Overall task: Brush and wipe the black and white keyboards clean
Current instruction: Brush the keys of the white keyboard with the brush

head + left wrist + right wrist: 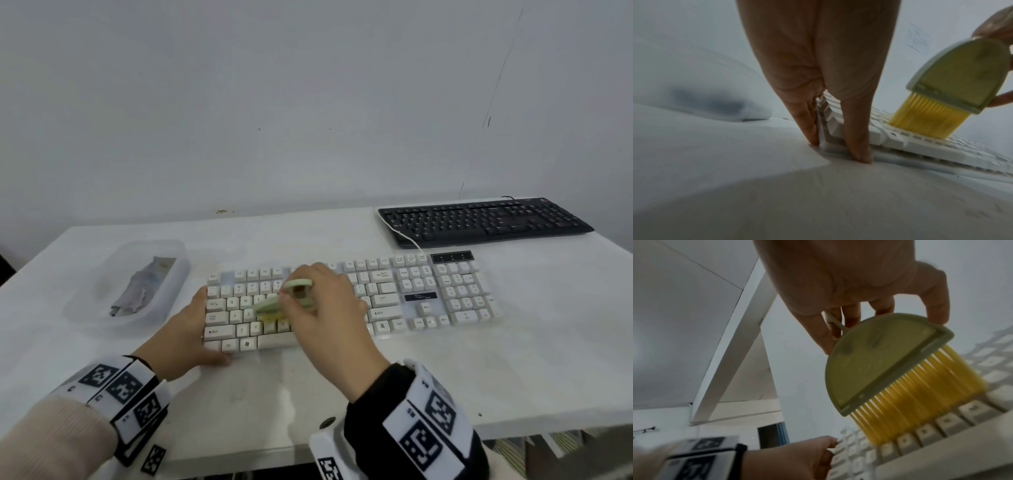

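The white keyboard (428,298) lies across the middle of the white table (342,394). My right hand (298,291) grips a pale green brush (270,308) by its handle. The brush's yellow bristles (920,402) rest on the keys in the keyboard's left half (972,408). My left hand (200,325) braces the keyboard's near left corner, straight fingers (809,123) along the left edge and the thumb (857,138) against the front edge. The black keyboard (486,221) sits at the back right, untouched.
A clear plastic tub (102,274) holding a crumpled grey cloth (144,287) stands to the left of the white keyboard. A white cable (406,236) runs past the black keyboard's left end. The wall rises just behind the table.
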The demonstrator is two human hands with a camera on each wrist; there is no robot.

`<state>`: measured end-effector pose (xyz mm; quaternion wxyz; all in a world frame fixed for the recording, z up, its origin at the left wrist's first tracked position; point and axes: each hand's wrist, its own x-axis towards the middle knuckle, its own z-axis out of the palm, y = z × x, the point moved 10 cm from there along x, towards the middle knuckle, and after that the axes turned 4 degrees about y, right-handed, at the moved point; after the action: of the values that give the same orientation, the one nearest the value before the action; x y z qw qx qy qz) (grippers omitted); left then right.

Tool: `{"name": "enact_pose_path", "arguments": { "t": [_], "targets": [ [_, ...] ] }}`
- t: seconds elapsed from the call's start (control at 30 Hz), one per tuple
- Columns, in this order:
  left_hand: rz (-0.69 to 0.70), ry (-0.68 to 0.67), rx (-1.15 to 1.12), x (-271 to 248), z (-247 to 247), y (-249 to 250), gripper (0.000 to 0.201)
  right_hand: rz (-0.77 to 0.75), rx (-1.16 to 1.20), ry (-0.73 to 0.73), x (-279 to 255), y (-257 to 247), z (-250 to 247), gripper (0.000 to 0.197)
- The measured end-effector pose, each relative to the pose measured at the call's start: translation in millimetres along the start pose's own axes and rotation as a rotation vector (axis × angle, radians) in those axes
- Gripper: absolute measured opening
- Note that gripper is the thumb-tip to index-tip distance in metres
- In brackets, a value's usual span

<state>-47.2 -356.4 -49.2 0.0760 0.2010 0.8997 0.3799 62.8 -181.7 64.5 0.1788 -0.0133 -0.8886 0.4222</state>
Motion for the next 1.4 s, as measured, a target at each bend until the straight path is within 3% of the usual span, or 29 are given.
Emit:
{"name": "enact_pose_path", "arguments": {
  "t": [0.1,0.2,0.33,0.43,0.63,0.8,0.93,1.13,1.27,1.4],
  "targets": [
    [-0.003,0.011,-0.001,0,-1,1,0.1,-0.105,0.162,-0.048,-7,-21,15,0.005],
    [-0.017,0.014,-0.013,-1,-1,0,0.104,-0.098,0.098,-0.1,-12,-17,29,0.01],
    [-0.012,-0.004,0.022,0,-1,-1,0.096,-0.038,0.146,0.043,-5,16,2,0.004],
    [-0.019,-0.003,0.033,0,0,-2,0.096,-0.039,0.14,0.118,-4,27,-18,0.009],
    [-0.02,-0.015,0.033,-1,0,-1,0.097,-0.124,0.198,0.05,-15,15,-12,0.008],
    [-0.033,-0.014,0.028,-2,0,-1,0.098,-0.019,0.177,0.195,-15,60,-52,0.006],
    [-0.041,-0.021,0.035,-3,1,-2,0.108,-0.071,0.161,0.204,-18,50,-58,0.006],
    [-0.023,-0.013,0.017,-2,1,3,0.095,-0.038,0.177,0.247,-20,70,-72,0.022],
    [-0.022,-0.018,-0.004,-2,1,3,0.096,-0.014,0.175,0.362,-20,84,-101,0.009],
    [-0.017,-0.022,-0.017,-2,2,4,0.097,-0.067,0.256,0.259,-22,67,-86,0.007]
  ]
}}
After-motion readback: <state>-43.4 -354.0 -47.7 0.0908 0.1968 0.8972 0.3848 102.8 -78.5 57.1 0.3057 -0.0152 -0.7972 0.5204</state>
